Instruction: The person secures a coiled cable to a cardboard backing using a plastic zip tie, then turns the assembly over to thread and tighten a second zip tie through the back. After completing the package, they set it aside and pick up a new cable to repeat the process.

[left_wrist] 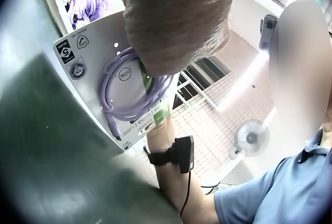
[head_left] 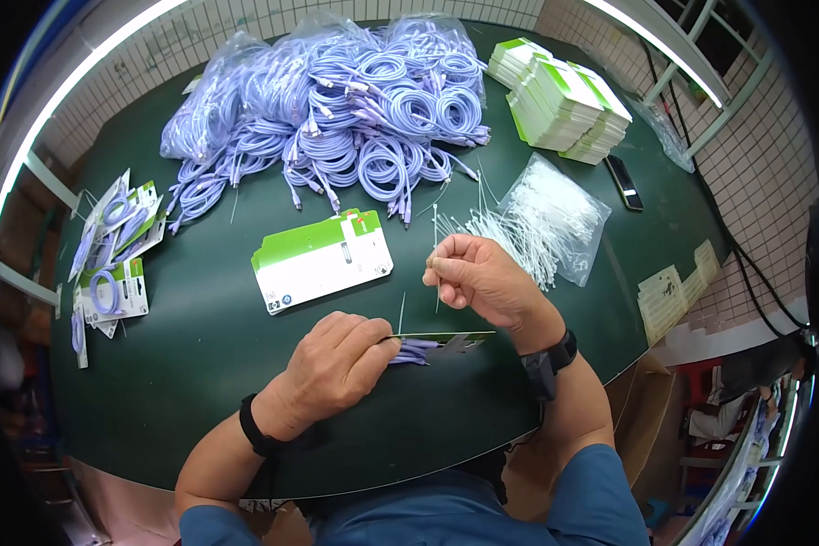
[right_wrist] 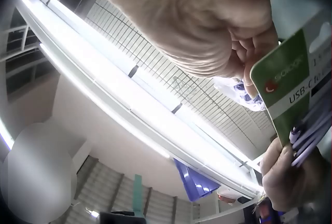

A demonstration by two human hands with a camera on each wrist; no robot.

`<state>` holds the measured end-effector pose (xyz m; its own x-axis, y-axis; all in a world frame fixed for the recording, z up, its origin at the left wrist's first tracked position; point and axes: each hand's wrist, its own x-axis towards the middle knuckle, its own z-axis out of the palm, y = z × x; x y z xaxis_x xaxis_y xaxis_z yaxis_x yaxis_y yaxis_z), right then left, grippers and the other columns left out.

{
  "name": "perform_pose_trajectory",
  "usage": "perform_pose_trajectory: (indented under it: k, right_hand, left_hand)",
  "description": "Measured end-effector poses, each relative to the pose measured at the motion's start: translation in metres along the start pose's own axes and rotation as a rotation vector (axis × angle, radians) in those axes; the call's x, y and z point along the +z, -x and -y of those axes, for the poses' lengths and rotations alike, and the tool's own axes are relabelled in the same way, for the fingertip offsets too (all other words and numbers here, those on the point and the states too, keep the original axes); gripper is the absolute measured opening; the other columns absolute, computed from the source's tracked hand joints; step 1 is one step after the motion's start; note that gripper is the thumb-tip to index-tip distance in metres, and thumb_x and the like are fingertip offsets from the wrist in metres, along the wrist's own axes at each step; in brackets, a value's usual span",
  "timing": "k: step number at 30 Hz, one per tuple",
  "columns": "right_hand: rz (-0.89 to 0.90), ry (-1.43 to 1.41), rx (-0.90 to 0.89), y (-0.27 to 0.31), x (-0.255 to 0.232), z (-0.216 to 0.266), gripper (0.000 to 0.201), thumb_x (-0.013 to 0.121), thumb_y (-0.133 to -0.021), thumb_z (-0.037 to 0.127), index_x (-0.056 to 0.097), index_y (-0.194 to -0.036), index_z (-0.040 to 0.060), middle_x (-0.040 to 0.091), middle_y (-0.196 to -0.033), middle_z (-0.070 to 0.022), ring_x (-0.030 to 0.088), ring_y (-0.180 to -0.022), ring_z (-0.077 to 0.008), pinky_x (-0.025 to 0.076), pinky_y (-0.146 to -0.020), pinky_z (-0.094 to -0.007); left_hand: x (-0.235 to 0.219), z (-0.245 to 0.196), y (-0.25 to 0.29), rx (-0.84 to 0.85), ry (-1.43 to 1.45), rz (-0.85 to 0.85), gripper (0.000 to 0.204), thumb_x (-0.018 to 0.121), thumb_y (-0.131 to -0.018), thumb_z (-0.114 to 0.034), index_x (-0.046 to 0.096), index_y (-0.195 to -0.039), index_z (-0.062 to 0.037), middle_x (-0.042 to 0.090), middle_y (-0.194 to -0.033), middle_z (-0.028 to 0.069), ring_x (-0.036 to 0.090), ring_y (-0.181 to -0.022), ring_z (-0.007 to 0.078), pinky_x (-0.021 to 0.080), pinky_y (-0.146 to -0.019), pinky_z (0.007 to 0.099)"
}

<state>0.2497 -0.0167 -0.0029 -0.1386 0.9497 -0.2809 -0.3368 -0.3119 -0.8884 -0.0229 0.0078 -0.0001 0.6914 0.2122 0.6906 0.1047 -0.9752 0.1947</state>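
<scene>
My left hand [head_left: 341, 359] grips the end of a green-and-white cable card [head_left: 469, 336], held nearly edge-on in the head view. Against the card's face lies a coiled lilac USB-C cable [left_wrist: 110, 95], printed side showing in the left wrist view. A thin cable tie [head_left: 402, 311] sticks up from the card beside the left fingers. Above the card's other end, my right hand [head_left: 490, 280] pinches a thin white cable tie [head_left: 435, 223] between thumb and forefinger. In the right wrist view the card's green corner [right_wrist: 282, 73] overlaps the right fingertips.
A big heap of coiled lilac cables [head_left: 337, 109], partly bagged, lies at the back. Loose cards [head_left: 323, 264] lie ahead of the hands. Cable ties spill from a plastic bag [head_left: 564, 218]; card stacks [head_left: 560, 100] and a phone [head_left: 624, 184] are right. Cards with cables [head_left: 118, 255] lie left.
</scene>
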Motion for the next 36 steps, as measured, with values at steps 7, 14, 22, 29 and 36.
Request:
perform_pose_trajectory:
  k: [7, 14, 22, 29, 36]
  right_hand:
    - [0.082, -0.013, 0.073, -0.006, 0.010, -0.006, 0.013, 0.068, -0.108, 0.015, 0.061, -0.104, 0.0039, 0.071, -0.092, -0.0064, 0.062, -0.063, -0.0061, 0.047, -0.052, -0.0193]
    - [0.014, 0.229, 0.037, -0.009, 0.015, -0.012, 0.015, 0.066, -0.108, 0.017, 0.063, -0.102, 0.0031, 0.067, -0.087, -0.0019, 0.056, -0.062, -0.0042, 0.045, -0.052, -0.0194]
    - [-0.007, 0.409, -0.073, -0.009, 0.015, -0.008, 0.015, 0.069, -0.106, 0.018, 0.069, -0.102, 0.0037, 0.068, -0.091, -0.0018, 0.057, -0.067, -0.0049, 0.049, -0.062, -0.0198]
    - [0.014, 0.191, -0.049, -0.006, 0.023, -0.009, 0.013, 0.072, -0.105, 0.017, 0.069, -0.104, 0.0040, 0.072, -0.095, -0.0043, 0.069, -0.075, -0.0086, 0.055, -0.067, -0.0203]
    - [0.062, 0.100, 0.031, -0.009, 0.030, -0.013, 0.009, 0.074, -0.102, 0.008, 0.068, -0.106, 0.0018, 0.074, -0.096, -0.0075, 0.075, -0.083, -0.0115, 0.060, -0.070, -0.0206]
  left_hand:
    - [-0.006, 0.004, 0.005, -0.012, -0.031, 0.007, 0.033, 0.082, -0.071, 0.003, 0.066, -0.099, -0.0036, 0.070, -0.098, 0.0096, 0.070, -0.081, 0.0265, 0.056, -0.070, 0.0373]
    - [-0.007, 0.003, 0.011, -0.025, -0.034, -0.020, 0.033, 0.082, -0.070, 0.004, 0.066, -0.098, -0.0034, 0.071, -0.098, 0.0103, 0.070, -0.081, 0.0271, 0.057, -0.070, 0.0373]
    - [-0.004, 0.000, 0.012, -0.010, -0.036, -0.032, 0.035, 0.083, -0.068, 0.004, 0.066, -0.098, -0.0027, 0.071, -0.097, 0.0113, 0.070, -0.080, 0.0279, 0.057, -0.069, 0.0375]
    - [-0.002, -0.002, 0.012, -0.012, -0.011, -0.018, 0.036, 0.083, -0.067, 0.002, 0.065, -0.098, -0.0022, 0.071, -0.098, 0.0115, 0.069, -0.078, 0.0282, 0.056, -0.068, 0.0374]
    - [0.000, 0.000, 0.010, 0.010, -0.034, -0.029, 0.023, 0.076, -0.074, -0.003, 0.068, -0.095, -0.0008, 0.067, -0.095, 0.0109, 0.067, -0.076, 0.0242, 0.053, -0.065, 0.0347]
